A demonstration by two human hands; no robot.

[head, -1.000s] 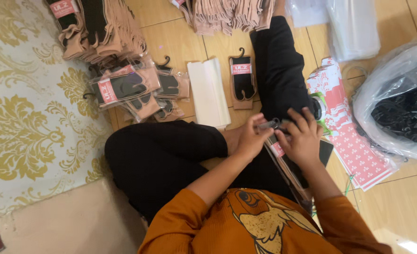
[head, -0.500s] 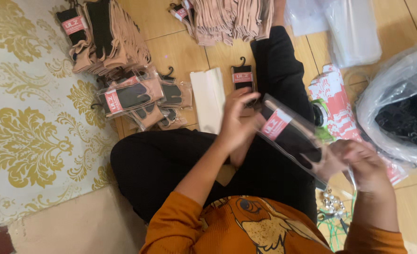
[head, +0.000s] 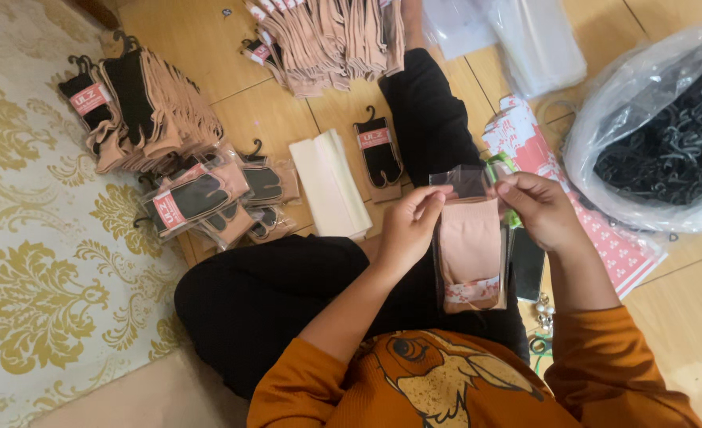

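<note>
Pinching from both sides, the left hand [head: 405,231] and right hand [head: 543,210] each have their grip clamped on a clear sleeve holding peach socks [head: 470,252] — held above the lap. Beyond lie a black sock on its card [head: 378,157], a white stack [head: 329,182] and bagged pairs [head: 208,202] on the floor [head: 272,111].

The clear sleeve [head: 471,238] looks like thin glossy plastic film over a matt beige knit sock. The floor [head: 288,119] is smooth, lightly shiny wood planks, the big bag [head: 644,119] is crinkled translucent plastic, and the carpet [head: 34,261] is matt woven cloth.
</note>
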